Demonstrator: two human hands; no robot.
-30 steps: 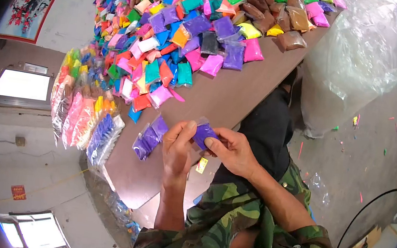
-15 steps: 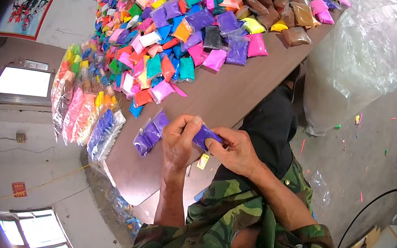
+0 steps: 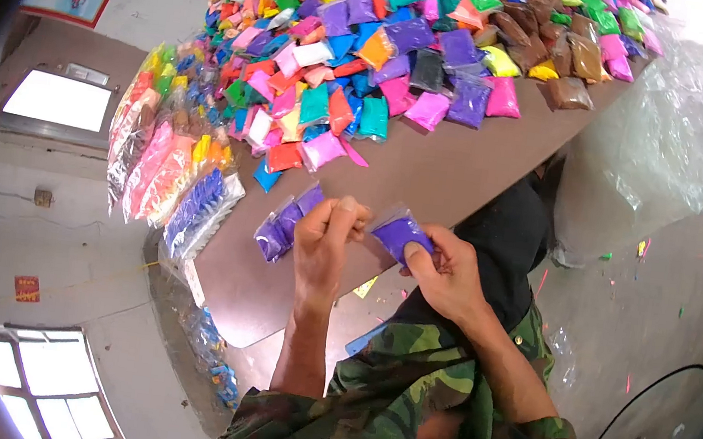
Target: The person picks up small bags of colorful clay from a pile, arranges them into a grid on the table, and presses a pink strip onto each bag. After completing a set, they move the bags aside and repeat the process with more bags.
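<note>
Between the thumb and fingers of my right hand point(image 3: 452, 274) is a small clear bag of purple clay-like stuff point(image 3: 402, 236), held flat above the table's near edge. My left hand point(image 3: 331, 233) is closed, its fingers curled and apart from that bag; whether anything sits inside them is hidden. Just left of it, more purple packets point(image 3: 278, 230) lie together on the brown table point(image 3: 227, 283). A big heap of small coloured packets point(image 3: 370, 57) covers the far part of the table.
Larger filled clear bags point(image 3: 171, 169) stand along the table's left side. On the right, a big translucent plastic sack point(image 3: 649, 158) stands beside the table. Small scraps litter the floor point(image 3: 607, 335), where a black curved cable point(image 3: 649, 383) also shows.
My left hand has let go of the purple bag and come away to the left. The right hand now holds the bag alone. The view has shifted slightly.
</note>
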